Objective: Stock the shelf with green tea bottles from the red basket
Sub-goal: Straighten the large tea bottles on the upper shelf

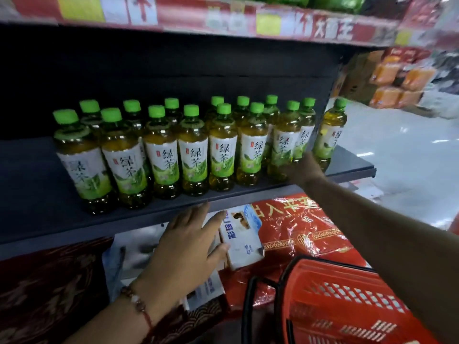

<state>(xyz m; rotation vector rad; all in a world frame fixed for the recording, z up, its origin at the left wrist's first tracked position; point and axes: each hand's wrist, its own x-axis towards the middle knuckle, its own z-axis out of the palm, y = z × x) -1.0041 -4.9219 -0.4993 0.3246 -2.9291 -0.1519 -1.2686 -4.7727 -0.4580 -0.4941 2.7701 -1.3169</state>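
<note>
Several green tea bottles (193,155) with green caps stand in two rows on the dark shelf (32,194). One more bottle (330,135) stands apart at the shelf's right end. My right hand (304,168) reaches between that bottle and the row; its fingers are blurred and partly hidden by the bottles. My left hand (188,247) hovers below the shelf's front edge with fingers spread, holding nothing. The red basket (347,289) sits at the lower right under my right forearm; its inside is not visible.
A white and blue box (244,240) lies just right of my left hand on the lower level, on red plastic-wrapped packs (305,229). Dark red patterned goods (49,289) fill the lower left. An upper shelf with red price strips (223,18) hangs overhead. The aisle floor (402,155) lies to the right.
</note>
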